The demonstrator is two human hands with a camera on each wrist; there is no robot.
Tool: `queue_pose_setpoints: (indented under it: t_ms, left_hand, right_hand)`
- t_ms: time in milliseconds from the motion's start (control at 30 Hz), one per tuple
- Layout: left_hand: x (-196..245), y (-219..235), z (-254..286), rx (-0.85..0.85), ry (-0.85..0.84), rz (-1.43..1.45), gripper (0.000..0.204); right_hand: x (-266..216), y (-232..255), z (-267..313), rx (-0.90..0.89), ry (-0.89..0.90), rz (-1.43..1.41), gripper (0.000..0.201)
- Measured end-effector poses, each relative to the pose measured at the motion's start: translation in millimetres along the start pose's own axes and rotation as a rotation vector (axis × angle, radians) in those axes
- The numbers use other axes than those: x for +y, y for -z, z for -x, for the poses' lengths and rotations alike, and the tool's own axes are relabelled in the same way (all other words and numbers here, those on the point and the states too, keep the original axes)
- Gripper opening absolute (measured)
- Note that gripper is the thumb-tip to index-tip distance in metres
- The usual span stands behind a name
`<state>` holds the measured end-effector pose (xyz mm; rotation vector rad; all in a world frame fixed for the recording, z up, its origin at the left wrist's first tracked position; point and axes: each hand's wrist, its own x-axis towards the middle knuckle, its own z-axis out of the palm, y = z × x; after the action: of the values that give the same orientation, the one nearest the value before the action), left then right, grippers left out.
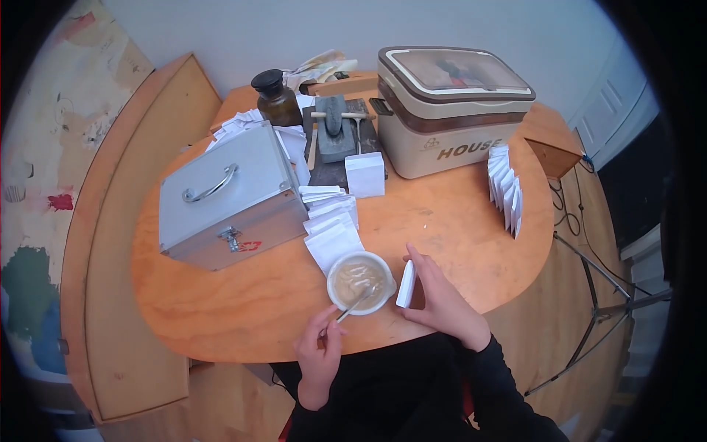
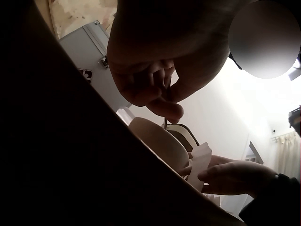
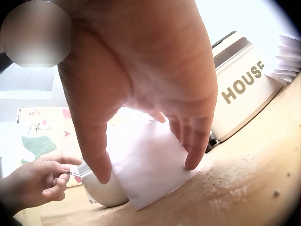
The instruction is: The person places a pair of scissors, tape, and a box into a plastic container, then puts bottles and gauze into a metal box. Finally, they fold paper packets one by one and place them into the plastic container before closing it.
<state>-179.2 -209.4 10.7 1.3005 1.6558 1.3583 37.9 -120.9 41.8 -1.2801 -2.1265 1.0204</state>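
In the head view a white bowl (image 1: 361, 283) of pale paste stands near the table's front edge. The left hand (image 1: 320, 357) pinches the handle of a metal spoon (image 1: 356, 303) whose end dips into the paste. Just right of the bowl, the right hand (image 1: 445, 306) grips a folded white paper packet (image 1: 406, 284) between thumb and fingers, holding it upright. The right wrist view shows the packet (image 3: 153, 165) standing on edge at the tabletop, beside the bowl (image 3: 107, 190). Dark shadow covers much of the left wrist view, where the bowl (image 2: 160, 143) shows below the left hand (image 2: 155, 80).
Folded white papers (image 1: 333, 228) lie behind the bowl, near a silver case (image 1: 228, 199). Farther back are a white block (image 1: 365, 175), a grey stone (image 1: 336, 140), a brown jar (image 1: 278, 103) and a beige box (image 1: 449, 132). More folded papers (image 1: 504, 188) stand at the right.
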Motion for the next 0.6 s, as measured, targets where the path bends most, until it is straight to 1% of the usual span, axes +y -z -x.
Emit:
queue_pose_setpoints:
  t_ms: [100,200,300,400,500,600]
  left_hand:
    - [-3,-2,1,0.010,-0.028,-0.006,0.022]
    - [-1,-4,2,0.014,-0.016,-0.009,0.022]
    - [0,-3,3,0.009,-0.005,-0.004,0.022]
    - [-1,-2,3,0.008,-0.001,-0.008,0.022]
    - [-2,-3,3,0.014,-0.027,-0.010,0.022]
    - [-3,-2,3,-0.005,-0.037,-0.017,0.021]
  right_hand:
    - [4,-5,2,0.040,0.021,-0.008,0.089]
    - [8,-8,1,0.018,0.097,0.033,0.083]
    - [8,-8,2,0.008,0.099,0.018,0.079]
    - [14,-9,3,-0.015,0.145,-0.010,0.083]
    - [6,-7,2,-0.008,0.139,0.005,0.085]
    - [-3,-3,0,0.024,0.112,-0.041,0.080]
